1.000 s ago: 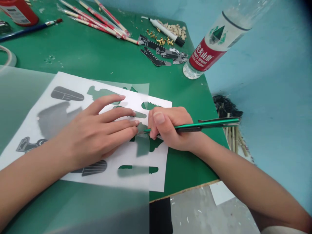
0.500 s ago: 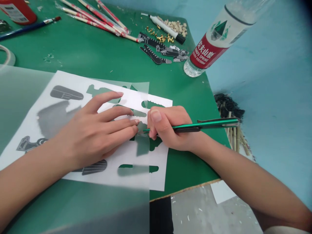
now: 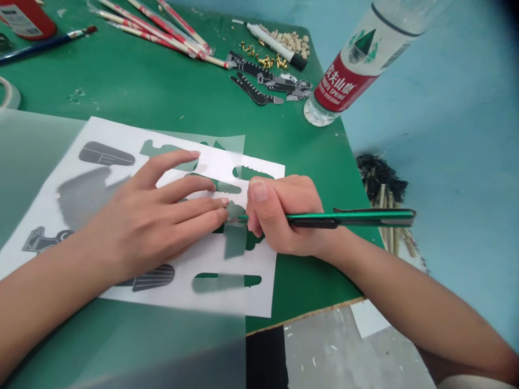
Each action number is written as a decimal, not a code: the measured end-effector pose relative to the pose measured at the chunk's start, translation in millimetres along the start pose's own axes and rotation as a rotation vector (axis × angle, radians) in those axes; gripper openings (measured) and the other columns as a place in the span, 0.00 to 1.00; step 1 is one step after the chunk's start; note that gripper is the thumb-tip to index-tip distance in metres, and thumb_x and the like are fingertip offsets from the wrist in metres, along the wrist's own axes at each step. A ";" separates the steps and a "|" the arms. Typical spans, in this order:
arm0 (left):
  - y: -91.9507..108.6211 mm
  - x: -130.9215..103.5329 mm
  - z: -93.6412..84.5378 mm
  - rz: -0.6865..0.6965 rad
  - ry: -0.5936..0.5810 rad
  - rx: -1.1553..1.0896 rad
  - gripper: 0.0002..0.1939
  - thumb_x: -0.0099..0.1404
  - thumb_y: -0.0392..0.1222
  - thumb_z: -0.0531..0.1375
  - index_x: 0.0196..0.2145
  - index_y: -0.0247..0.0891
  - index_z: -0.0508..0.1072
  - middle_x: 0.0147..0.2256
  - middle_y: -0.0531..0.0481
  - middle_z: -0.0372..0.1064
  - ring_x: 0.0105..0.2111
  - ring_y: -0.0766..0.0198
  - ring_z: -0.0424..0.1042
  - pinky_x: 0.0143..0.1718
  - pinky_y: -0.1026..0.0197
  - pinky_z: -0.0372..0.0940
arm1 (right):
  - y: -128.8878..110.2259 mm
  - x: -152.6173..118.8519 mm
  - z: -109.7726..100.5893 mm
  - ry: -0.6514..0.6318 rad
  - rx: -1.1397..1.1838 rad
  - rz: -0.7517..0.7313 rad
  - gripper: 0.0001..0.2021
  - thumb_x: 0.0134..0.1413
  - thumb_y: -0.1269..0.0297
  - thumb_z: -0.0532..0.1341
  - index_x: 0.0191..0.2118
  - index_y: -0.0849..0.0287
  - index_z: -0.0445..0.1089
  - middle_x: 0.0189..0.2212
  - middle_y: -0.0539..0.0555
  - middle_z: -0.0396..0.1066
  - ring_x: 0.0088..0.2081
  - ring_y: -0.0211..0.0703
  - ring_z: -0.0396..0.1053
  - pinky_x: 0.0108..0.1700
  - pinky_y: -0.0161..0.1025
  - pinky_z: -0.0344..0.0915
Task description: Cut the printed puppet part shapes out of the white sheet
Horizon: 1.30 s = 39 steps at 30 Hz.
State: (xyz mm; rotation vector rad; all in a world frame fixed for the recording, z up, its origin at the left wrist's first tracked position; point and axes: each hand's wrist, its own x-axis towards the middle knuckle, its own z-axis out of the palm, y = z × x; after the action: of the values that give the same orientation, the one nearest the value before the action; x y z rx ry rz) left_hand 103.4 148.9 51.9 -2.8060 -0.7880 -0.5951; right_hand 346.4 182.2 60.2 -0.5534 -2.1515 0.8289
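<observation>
My left hand (image 3: 158, 221) lies flat on a white paper sheet (image 3: 203, 300), its fingers spread and slightly bent. The paper carries dark printed shapes and several cut-out holes. A translucent plastic sheet (image 3: 162, 346) overlaps most of the paper, its straight right edge running past my left fingertips. My right hand (image 3: 279, 213) is closed around a slim green craft knife (image 3: 365, 218), held like a pen with its shaft slanting out to the right. Close to my left fingertips, the knife's tip meets the sheets at a hole; its exact contact point is hard to see.
A water bottle (image 3: 346, 81) stands at the table's right edge. Behind are dark cut paper pieces (image 3: 263, 81), brass fasteners (image 3: 263, 60), a marker (image 3: 279, 48) and wrapped sticks (image 3: 162, 32). A paintbrush (image 3: 48, 46), red bottle (image 3: 30, 21) and tape roll (image 3: 10, 94) are left.
The green craft knife's rear end has swung further right and slightly down in my right hand. My left hand stays pressed on the sheets; the whole view has shifted slightly.
</observation>
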 end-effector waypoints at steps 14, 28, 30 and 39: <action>1.1 -0.4 0.7 0.008 0.007 0.030 0.08 0.77 0.34 0.55 0.49 0.39 0.73 0.42 0.59 0.79 0.48 0.58 0.79 0.73 0.39 0.58 | -3.2 1.1 -1.7 -0.026 -0.068 -0.015 0.23 0.80 0.67 0.48 0.27 0.58 0.61 0.23 0.43 0.67 0.23 0.28 0.62 0.30 0.30 0.60; 1.9 -0.4 -0.3 -0.023 0.005 -0.010 0.10 0.76 0.31 0.57 0.49 0.42 0.73 0.42 0.57 0.81 0.47 0.57 0.79 0.71 0.37 0.61 | 4.3 1.9 -1.7 -0.036 -0.005 -0.066 0.21 0.79 0.68 0.50 0.28 0.58 0.63 0.24 0.44 0.69 0.25 0.28 0.64 0.32 0.28 0.63; 2.4 0.0 0.2 -0.033 0.006 -0.017 0.10 0.75 0.31 0.57 0.49 0.43 0.73 0.42 0.56 0.81 0.47 0.56 0.79 0.71 0.37 0.61 | 4.9 1.1 -0.9 -0.013 0.027 -0.071 0.22 0.79 0.67 0.50 0.27 0.59 0.63 0.23 0.44 0.70 0.25 0.28 0.65 0.33 0.28 0.64; 1.8 -0.6 0.4 -0.036 0.016 -0.042 0.10 0.75 0.32 0.58 0.49 0.42 0.73 0.42 0.57 0.80 0.48 0.58 0.79 0.72 0.38 0.60 | 3.3 1.0 -1.1 -0.015 0.066 -0.032 0.22 0.78 0.66 0.50 0.27 0.58 0.63 0.24 0.45 0.72 0.26 0.29 0.69 0.34 0.29 0.66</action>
State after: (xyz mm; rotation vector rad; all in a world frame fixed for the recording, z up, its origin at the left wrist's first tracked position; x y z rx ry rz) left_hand 104.1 147.2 51.2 -2.8266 -0.8342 -0.6470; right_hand 346.9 185.5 58.9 -0.4794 -2.1329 0.8856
